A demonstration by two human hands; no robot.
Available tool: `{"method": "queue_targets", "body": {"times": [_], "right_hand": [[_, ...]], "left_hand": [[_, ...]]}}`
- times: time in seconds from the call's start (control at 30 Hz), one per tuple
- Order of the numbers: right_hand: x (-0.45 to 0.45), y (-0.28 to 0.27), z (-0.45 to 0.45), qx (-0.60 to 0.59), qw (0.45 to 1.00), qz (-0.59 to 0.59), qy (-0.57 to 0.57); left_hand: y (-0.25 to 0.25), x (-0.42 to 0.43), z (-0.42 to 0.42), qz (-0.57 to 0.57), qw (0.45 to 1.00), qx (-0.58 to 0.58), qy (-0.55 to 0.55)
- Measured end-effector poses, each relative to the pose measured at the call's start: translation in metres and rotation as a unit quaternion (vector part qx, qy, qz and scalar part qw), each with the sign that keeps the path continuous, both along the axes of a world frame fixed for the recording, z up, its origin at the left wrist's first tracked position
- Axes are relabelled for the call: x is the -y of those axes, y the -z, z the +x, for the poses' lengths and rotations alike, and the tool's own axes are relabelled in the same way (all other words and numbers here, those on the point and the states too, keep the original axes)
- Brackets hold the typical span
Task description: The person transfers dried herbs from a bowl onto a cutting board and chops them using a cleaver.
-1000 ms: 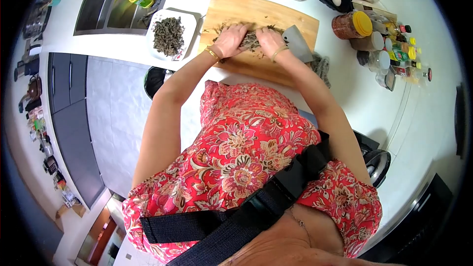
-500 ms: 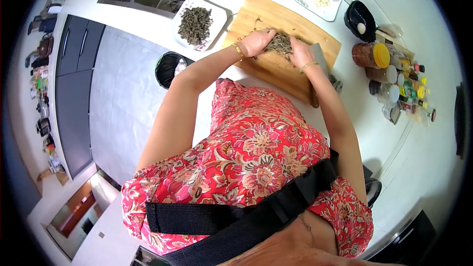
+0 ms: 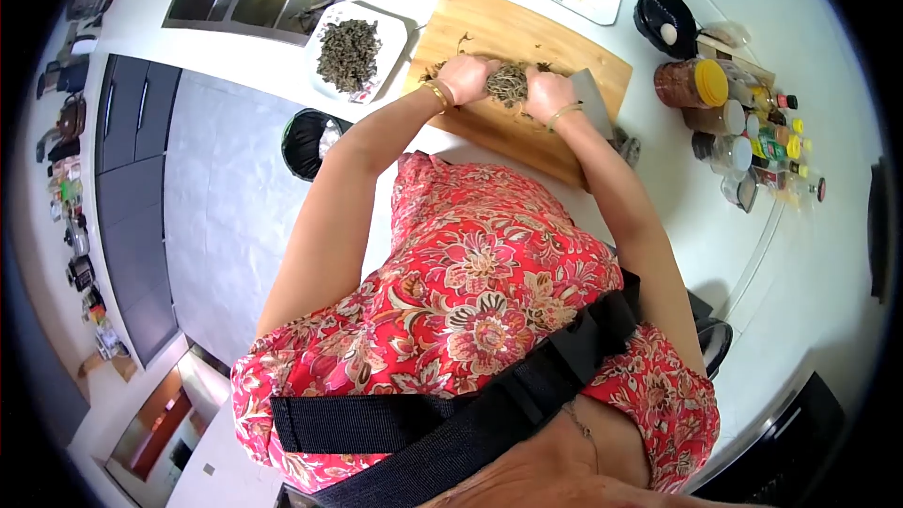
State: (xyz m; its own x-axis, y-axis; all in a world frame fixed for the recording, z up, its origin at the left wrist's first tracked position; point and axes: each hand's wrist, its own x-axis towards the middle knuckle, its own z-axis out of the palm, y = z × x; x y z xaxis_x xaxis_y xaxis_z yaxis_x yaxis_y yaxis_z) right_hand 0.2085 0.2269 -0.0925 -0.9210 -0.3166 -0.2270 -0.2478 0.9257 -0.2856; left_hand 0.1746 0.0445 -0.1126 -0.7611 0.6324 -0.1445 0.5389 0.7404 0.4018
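A bundle of stringy, brown-green vegetable stems (image 3: 508,86) lies across the wooden cutting board (image 3: 508,23). My left hand (image 3: 467,78) is closed around its left end, and my right hand (image 3: 549,94) grips the right end. The middle of the bundle shows between my fists; my fingertips are hidden. Just right of my right hand rests a broad grey cleaver blade (image 3: 592,102), its handle not clearly visible. Dark scraps of the same stuff are scattered on the board around my hands.
Left of the board, a white plate (image 3: 393,43) holds dark chopped greens (image 3: 348,55). A plate (image 3: 607,11) of pale garlic-like pieces stands at the back right, near a black container (image 3: 656,6) with an egg. Several jars (image 3: 691,84) line the right. A bin (image 3: 308,143) stands below.
Both hands have tightened into fists on the bundle, which looks more gathered between them. The whole view has shifted slightly, so the counter items appear further left.
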Motion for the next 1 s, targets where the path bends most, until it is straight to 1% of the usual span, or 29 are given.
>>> {"method": "queue_targets", "body": {"times": [0.07, 0.2, 0.27, 0.3, 0.37, 0.4, 0.47, 0.5, 0.53, 0.6, 0.67, 0.73, 0.77, 0.8, 0.83, 0.87, 0.93, 0.97, 1.0], "right_hand": [[0.000, 0.002, 0.001, 0.003, 1.000, 0.001, -0.010], [-0.002, 0.011, 0.003, 0.013, 1.000, -0.003, -0.002], [-0.005, 0.014, 0.004, -0.009, 1.000, -0.004, 0.003], [-0.009, 0.014, 0.003, -0.008, 1.000, -0.004, 0.003], [-0.017, 0.013, 0.001, -0.054, 0.998, -0.029, -0.025], [-0.019, 0.013, 0.001, -0.053, 0.998, -0.030, -0.022], [-0.023, 0.013, 0.000, -0.064, 0.997, -0.012, -0.036], [-0.024, 0.015, 0.000, -0.062, 0.997, -0.012, -0.034], [-0.025, 0.016, 0.000, -0.057, 0.998, -0.002, -0.037], [-0.027, 0.017, 0.002, -0.049, 0.998, 0.009, -0.038], [-0.028, 0.015, 0.003, -0.047, 0.998, 0.015, -0.042], [-0.029, 0.016, 0.004, -0.044, 0.998, 0.015, -0.040], [-0.030, 0.015, 0.004, -0.041, 0.998, 0.016, -0.040], [-0.031, 0.014, 0.005, -0.041, 0.998, 0.016, -0.038], [-0.031, 0.012, 0.005, -0.033, 0.999, 0.013, -0.038], [-0.030, 0.011, 0.006, -0.025, 0.999, 0.009, -0.038], [-0.029, 0.013, 0.007, -0.039, 0.998, 0.008, -0.038], [-0.030, 0.015, 0.007, -0.053, 0.998, 0.008, -0.038], [-0.029, 0.016, 0.008, -0.052, 0.998, 0.009, -0.035]], "left_hand": [[0.005, 0.000, -0.003, -0.059, 0.998, 0.018, 0.010], [0.007, -0.002, -0.003, -0.064, 0.998, 0.016, 0.007], [0.016, 0.001, -0.006, -0.007, 1.000, 0.022, 0.018], [0.009, 0.002, -0.003, -0.008, 1.000, 0.023, 0.018], [-0.021, 0.003, 0.005, 0.083, 0.995, -0.009, 0.055], [-0.027, 0.005, 0.004, 0.083, 0.995, -0.008, 0.059], [-0.034, 0.013, 0.004, 0.127, 0.989, -0.010, 0.079], [-0.037, 0.019, 0.005, 0.145, 0.986, -0.042, 0.068], [-0.038, 0.026, 0.006, 0.145, 0.986, -0.040, 0.070], [-0.040, 0.039, 0.007, 0.219, 0.975, -0.008, 0.036], [-0.043, 0.049, 0.015, 0.270, 0.959, -0.065, -0.048], [-0.046, 0.057, 0.024, 0.273, 0.952, -0.018, -0.139], [-0.047, 0.060, 0.025, 0.273, 0.952, -0.017, -0.137], [-0.050, 0.061, 0.025, 0.122, 0.967, 0.014, -0.223], [-0.052, 0.061, 0.025, -0.032, 0.952, 0.043, -0.302], [-0.048, 0.062, 0.025, -0.032, 0.952, 0.043, -0.301], [-0.028, 0.066, 0.021, 0.056, 0.944, 0.053, -0.322], [-0.010, 0.067, 0.015, 0.132, 0.951, 0.029, -0.278], [-0.003, 0.062, 0.008, 0.133, 0.952, 0.031, -0.275]]}}
